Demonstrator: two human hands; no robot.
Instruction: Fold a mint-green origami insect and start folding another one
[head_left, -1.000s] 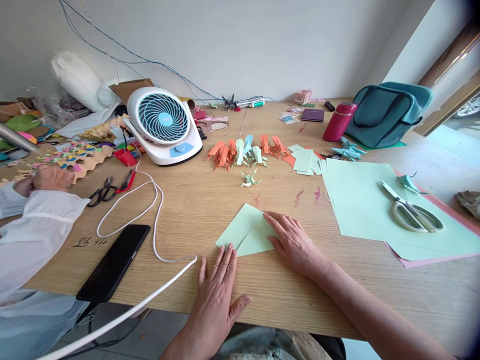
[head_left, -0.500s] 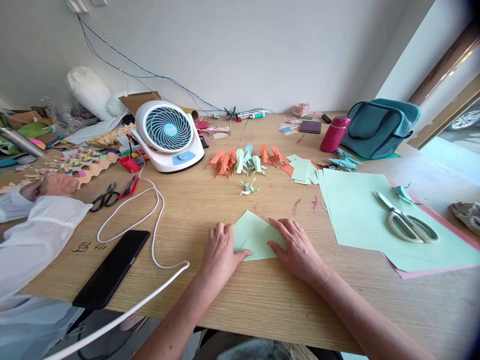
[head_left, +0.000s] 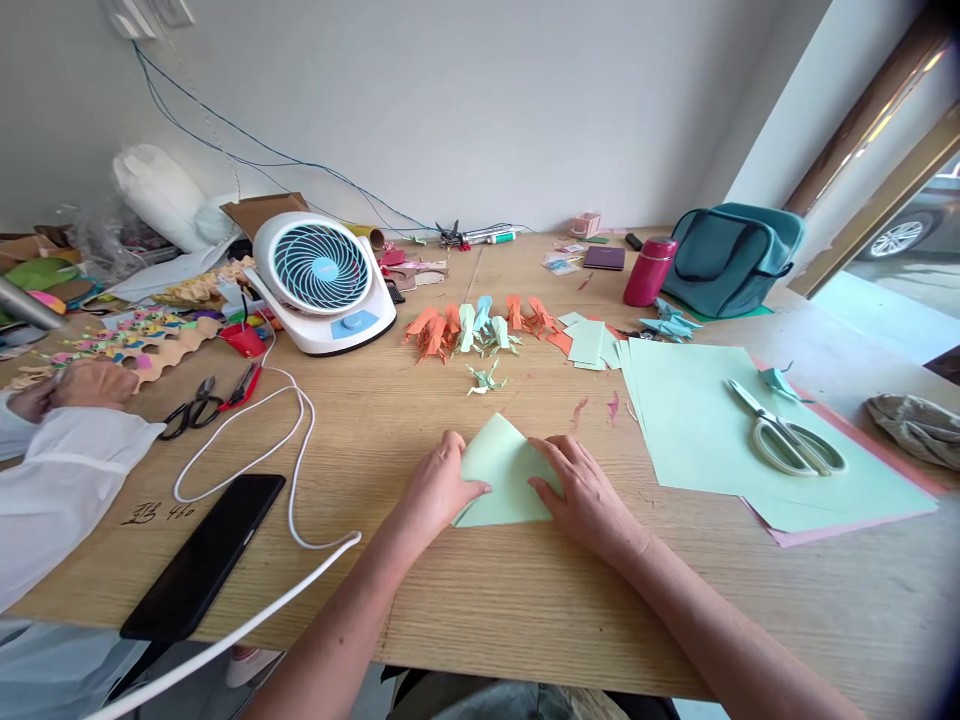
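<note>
A folded sheet of pale green paper (head_left: 510,475) lies on the table in front of me, its left side lifted a little. My left hand (head_left: 439,482) grips that side, thumb on top and fingers curled behind the edge. On the right part of the sheet rests my right hand (head_left: 577,485), thumb and fingers apart and pressing the paper flat. Just beyond the sheet sits a small green folded-paper figure (head_left: 487,378). Behind it stands a row of orange, green and blue folded-paper figures (head_left: 466,328).
White-handled scissors (head_left: 795,440) lie on large green sheets (head_left: 690,420) at right. Small green sheets (head_left: 589,342), a pink bottle (head_left: 650,272) and a teal bag (head_left: 735,260) are farther back. Left are a fan (head_left: 322,280), white cable (head_left: 300,470), phone (head_left: 202,560) and another person's hand (head_left: 94,385).
My left hand has curled its fingers round the paper's left edge and raised it slightly. My right hand stays on the sheet. The camera view has shifted a little to the right.
</note>
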